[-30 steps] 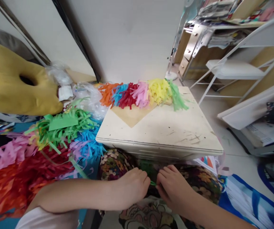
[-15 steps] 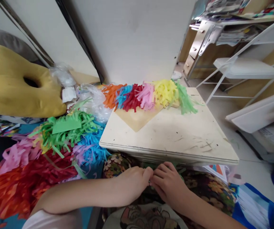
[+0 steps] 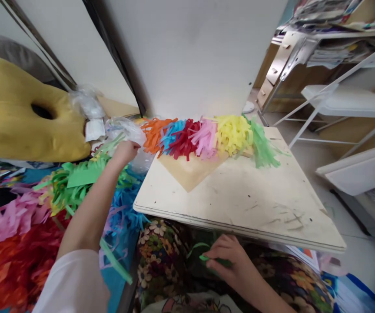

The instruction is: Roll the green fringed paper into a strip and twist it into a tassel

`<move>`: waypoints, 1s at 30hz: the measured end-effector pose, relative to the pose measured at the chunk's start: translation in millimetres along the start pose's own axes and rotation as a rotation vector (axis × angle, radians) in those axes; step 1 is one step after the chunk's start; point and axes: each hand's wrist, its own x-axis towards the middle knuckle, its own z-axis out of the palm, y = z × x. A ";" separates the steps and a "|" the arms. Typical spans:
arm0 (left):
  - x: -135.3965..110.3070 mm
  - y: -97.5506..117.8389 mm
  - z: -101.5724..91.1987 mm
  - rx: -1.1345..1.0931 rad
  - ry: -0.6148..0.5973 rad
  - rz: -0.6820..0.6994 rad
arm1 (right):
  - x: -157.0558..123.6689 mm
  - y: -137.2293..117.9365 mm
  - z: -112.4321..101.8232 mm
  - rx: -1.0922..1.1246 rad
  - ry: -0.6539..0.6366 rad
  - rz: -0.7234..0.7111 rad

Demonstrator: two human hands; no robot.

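My right hand [image 3: 228, 260] is low over my lap, below the table edge, its thumb and fingers pinching a narrow green paper strip [image 3: 197, 246] that curls out to the left. My left hand [image 3: 127, 153] is stretched forward over the heaped tissue fringe, beside a clear plastic bag [image 3: 122, 127]. Its fingers are closed together; whatever may be in them is too small to make out. On the pale wooden table [image 3: 239, 204] lies a row of fringed paper tassels in orange [image 3: 153, 134], blue, red, pink, yellow [image 3: 234, 134] and green [image 3: 262, 145], over a tan paper triangle [image 3: 187, 174].
Left of the table, loose fringe piles in green [image 3: 84, 176], blue [image 3: 125, 206], pink and red [image 3: 40, 243] surround my left arm. A yellow cushion [image 3: 14, 117] lies behind them. A white panel [image 3: 194, 56] stands behind the table, and a white folding chair [image 3: 346, 102] at right.
My hands were together over my lap. The left has moved up and left toward the plastic bag; the right has stayed low, and a green strip now shows in it.
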 end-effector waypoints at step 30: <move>-200.6 114.8 -11.8 -1.558 -0.732 0.039 | -10.0 -44.7 -45.3 0.101 0.137 -0.050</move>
